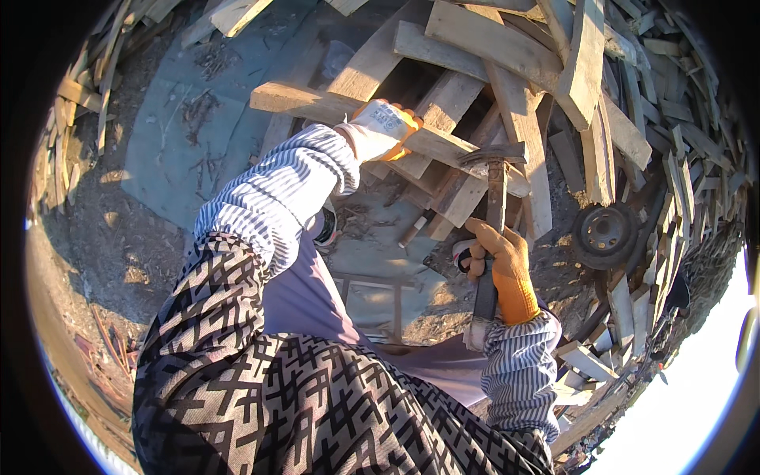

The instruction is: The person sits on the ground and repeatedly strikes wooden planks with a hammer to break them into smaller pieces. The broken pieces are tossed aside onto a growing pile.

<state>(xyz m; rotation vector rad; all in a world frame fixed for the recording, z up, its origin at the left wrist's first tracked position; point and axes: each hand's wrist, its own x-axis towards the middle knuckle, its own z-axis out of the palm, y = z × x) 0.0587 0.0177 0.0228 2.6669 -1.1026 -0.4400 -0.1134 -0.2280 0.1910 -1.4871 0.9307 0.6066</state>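
My left hand (383, 127), in a white and orange work glove, grips a long wooden board (303, 102) that slants down to the right over other timber. In an orange glove, my right hand (502, 261) is closed round the handle of a claw hammer (496, 196). The hammer's head lies over the board's right end; whether it touches the wood I cannot tell. Crossed beams (463, 193) are stacked beneath the board. Both forearms wear striped sleeves.
A heap of loose boards (499, 44) rises ahead and to the right. A small wheel with a tyre (605, 236) lies at the right. Blue-grey sheeting (172, 142) with wood scraps covers ground at the left. A metal frame (371, 282) is between my legs.
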